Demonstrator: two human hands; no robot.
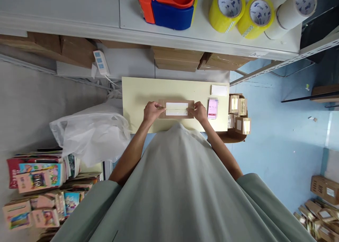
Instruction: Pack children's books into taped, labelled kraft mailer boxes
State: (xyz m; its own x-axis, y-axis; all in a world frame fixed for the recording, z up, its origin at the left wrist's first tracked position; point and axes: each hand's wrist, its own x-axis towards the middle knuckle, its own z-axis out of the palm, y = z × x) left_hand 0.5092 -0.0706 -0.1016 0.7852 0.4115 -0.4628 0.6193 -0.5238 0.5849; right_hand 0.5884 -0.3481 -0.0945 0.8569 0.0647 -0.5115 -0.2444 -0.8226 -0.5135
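Note:
A small brown cardboard box (176,117) lies lengthwise on the pale yellow tabletop. On top of it is a white label (177,106), crossed lengthwise by a thin yellowish line. My left hand (152,112) is closed in a pinch at the label's left end. At the opposite end, my right hand (200,112) pinches the label's right edge in the same way. Both hands rest close over the box's ends. Just right of my right hand lies a phone (212,108) with a pink screen, and a white stack of labels (219,90) sits behind it.
An open carton (233,136) of small boxes stands right of the table (137,90). A white plastic bag (92,129) hangs at the left, above stacked books (39,178). The shelf ahead carries yellow tape rolls (222,19) and an orange-blue tape dispenser (172,16).

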